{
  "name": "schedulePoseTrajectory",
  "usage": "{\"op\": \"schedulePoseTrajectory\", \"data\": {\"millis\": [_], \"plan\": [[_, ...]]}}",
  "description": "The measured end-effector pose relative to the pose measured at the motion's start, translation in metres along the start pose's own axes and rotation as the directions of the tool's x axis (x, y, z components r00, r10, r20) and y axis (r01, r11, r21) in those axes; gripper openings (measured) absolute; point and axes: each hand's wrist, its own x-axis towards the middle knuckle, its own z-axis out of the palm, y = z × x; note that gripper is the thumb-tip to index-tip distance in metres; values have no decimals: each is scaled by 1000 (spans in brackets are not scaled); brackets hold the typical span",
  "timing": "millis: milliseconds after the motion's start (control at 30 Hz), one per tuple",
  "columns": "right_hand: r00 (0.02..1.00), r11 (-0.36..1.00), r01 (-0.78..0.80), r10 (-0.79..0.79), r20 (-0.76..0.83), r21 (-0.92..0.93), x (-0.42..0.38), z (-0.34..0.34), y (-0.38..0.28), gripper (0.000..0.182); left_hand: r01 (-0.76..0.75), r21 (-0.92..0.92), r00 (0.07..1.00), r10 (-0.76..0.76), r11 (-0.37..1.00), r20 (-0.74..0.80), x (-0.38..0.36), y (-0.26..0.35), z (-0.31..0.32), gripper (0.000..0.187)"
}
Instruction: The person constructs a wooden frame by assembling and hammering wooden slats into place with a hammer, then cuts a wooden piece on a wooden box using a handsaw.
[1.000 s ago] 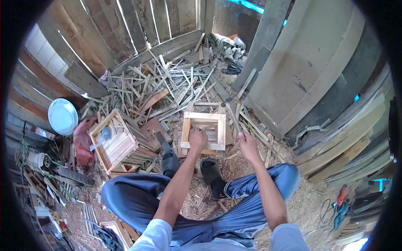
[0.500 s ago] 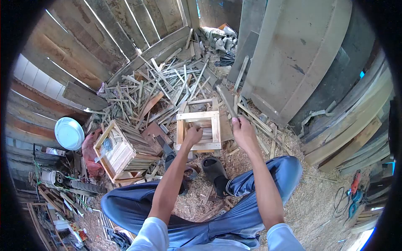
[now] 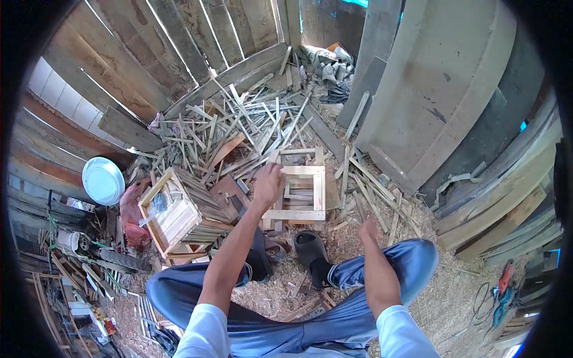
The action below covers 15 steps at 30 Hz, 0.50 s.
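Note:
Between my feet stands a small open box frame of pale wood (image 3: 319, 190), with slats visible through its square opening. My left hand (image 3: 268, 186) is closed over the frame's left side, near its upper corner, the fingers bent over the edge. To the right, apart from the frame, my right hand (image 3: 369, 231) is closed around the handle of a hammer (image 3: 360, 207). Only a short dark stretch of the handle shows beyond the fist, and its head is hard to make out.
A taller slatted wooden crate (image 3: 173, 221) lies tilted at left, beside a red sack (image 3: 132, 215) and a pale blue basin (image 3: 103, 181). Loose wood strips (image 3: 250, 122) are heaped behind. Boards (image 3: 501, 203) lean at right, above a corded power tool (image 3: 504, 292).
My left hand has moved from the frame's opening up to its left side. My right hand has dropped lower and swung the hammer down, away from the frame.

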Motion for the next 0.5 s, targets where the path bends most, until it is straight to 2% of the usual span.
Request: {"op": "schedulePoseTrajectory", "data": {"millis": [33, 67, 100, 167, 200, 233, 267, 300, 333, 367, 400, 433, 467, 500], "plan": [[997, 994, -74, 76, 15, -83, 4, 8, 0, 43, -8, -26, 996, 11, 1000, 92, 12, 1, 5, 23], [997, 994, -72, 73, 16, -86, 9, 15, 0, 43, -11, -54, 983, 20, 999, 183, 23, 1, 9, 30], [994, 990, -89, 96, 59, -114, 9, 19, -2, 42, -7, -54, 983, 17, 998, 185, 33, 0, 15, 30], [987, 982, -115, 130, 98, -148, 2, 23, -7, 41, 203, -77, 857, -139, 976, 496, 50, -3, 28, 42], [993, 971, -115, 112, -25, -209, -5, 21, -17, 39, 206, -87, 857, -137, 975, 496, 56, -7, 39, 42], [985, 955, -122, 84, -148, -269, -12, 16, -27, 38, 231, -3, 759, -179, 973, 625, 60, -14, 54, 45], [984, 953, -129, 88, -155, -276, -15, 10, -39, 38, 240, 84, 639, -223, 967, 736, 60, -20, 70, 49], [979, 978, -125, 93, -184, -169, -15, -1, -54, 35, 103, 152, 718, -179, 983, 673, 53, -26, 87, 38], [973, 991, -117, 101, -208, -64, -10, -8, -64, 32, 111, 142, 713, -178, 984, 679, 50, -25, 88, 38], [972, 995, 18, 7, -236, 103, 1, -7, -67, 30, -148, 176, 829, 25, 973, 558, 44, -26, 86, 35], [957, 952, 155, -79, -278, 265, 12, -5, -71, 28, -386, 247, 864, 254, 889, 434, 37, -29, 84, 35], [962, 919, 209, -133, -237, 334, 5, -20, -90, 32, -543, 317, 829, 435, 777, 352, 35, -36, 86, 26], [960, 877, 261, -193, -202, 404, -6, -33, -111, 37, -542, 312, 828, 433, 780, 356, 30, -38, 93, 26], [961, 879, 257, -191, -198, 402, -4, -29, -119, 37, -484, 352, 866, 382, 801, 323, 27, -38, 97, 24]]}}
